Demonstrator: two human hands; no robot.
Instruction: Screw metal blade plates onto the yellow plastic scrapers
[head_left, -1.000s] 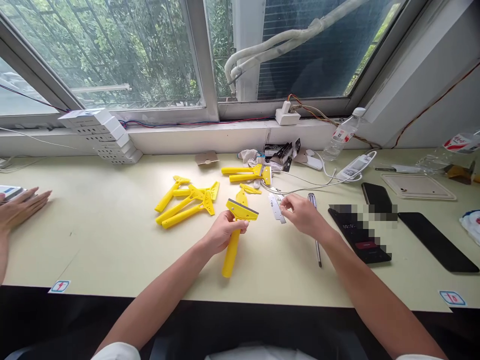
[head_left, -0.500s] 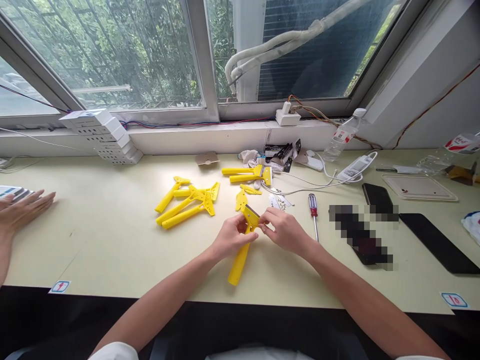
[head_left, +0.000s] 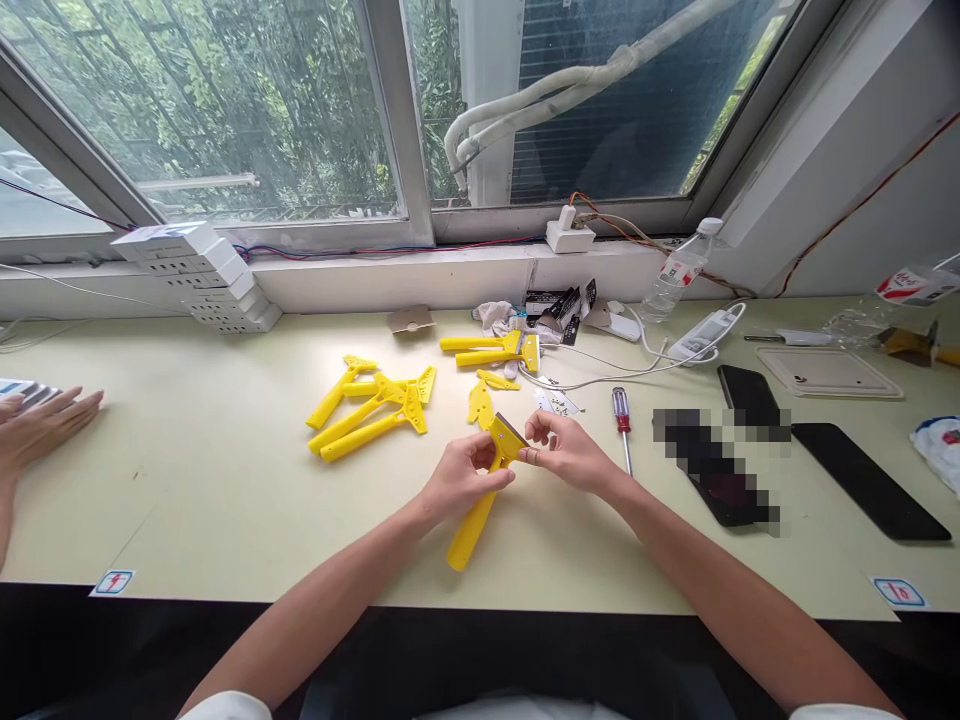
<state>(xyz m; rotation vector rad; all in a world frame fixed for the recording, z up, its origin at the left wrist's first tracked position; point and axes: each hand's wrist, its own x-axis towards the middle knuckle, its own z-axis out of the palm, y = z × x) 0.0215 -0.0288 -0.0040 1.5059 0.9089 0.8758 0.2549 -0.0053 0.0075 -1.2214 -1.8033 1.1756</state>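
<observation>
A yellow scraper (head_left: 474, 528) with a metal blade along its head lies slanted in front of me, its handle end toward the table's front edge. My left hand (head_left: 466, 477) is closed around its neck, just below the head. At the head's right side, my right hand (head_left: 562, 452) pinches the corner near the blade with thumb and fingers. Just beyond the head are a loose yellow cover plate (head_left: 480, 402) and another flat yellow piece (head_left: 498, 381). Several yellow scraper handles (head_left: 367, 432) lie in a group on the left.
Two scrapers (head_left: 487, 350) lie farther back near white cables. A screwdriver (head_left: 622, 420) is right of my hand, with black phones (head_left: 750, 396) beyond it. White boxes (head_left: 217, 280) stand by the window. Another person's hand (head_left: 52, 425) rests at far left.
My right hand's fingers have shifted and spread slightly at the scraper's head. The scraper has tilted a little, its head moving right. The view has shifted slightly.
</observation>
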